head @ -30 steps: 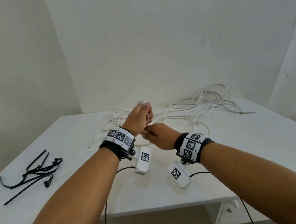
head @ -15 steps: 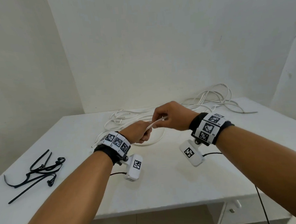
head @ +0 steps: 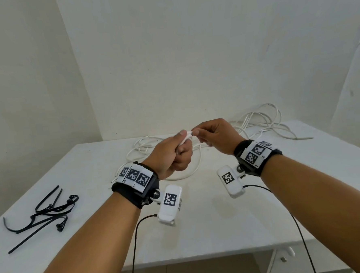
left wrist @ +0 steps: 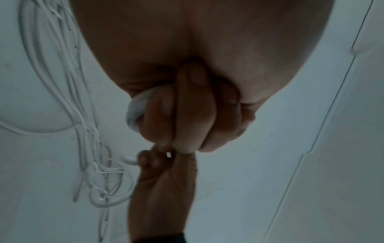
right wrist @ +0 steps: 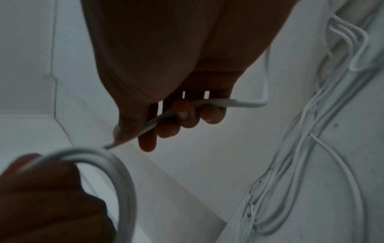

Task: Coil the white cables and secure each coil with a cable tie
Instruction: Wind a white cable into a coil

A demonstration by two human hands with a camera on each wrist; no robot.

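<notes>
Both my forearms are bare, without sleeves. On my left wrist, at centre left of the head view, I wear a black fabric wristband (head: 135, 185) with white squares of black-and-white code patterns. My right wrist, at centre right, has the same kind of black marked band (head: 257, 156). Under each band hangs a small white box camera (head: 170, 203) with one code marker, and a thin black wire (head: 137, 240) goes down from it.

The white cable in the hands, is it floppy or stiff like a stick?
Probably floppy: the thin white cable curves in a round loop out of the left hand. It likely has some spring too, since it kinks sharply past the right hand. It looks light: a pinch holds it.
</notes>
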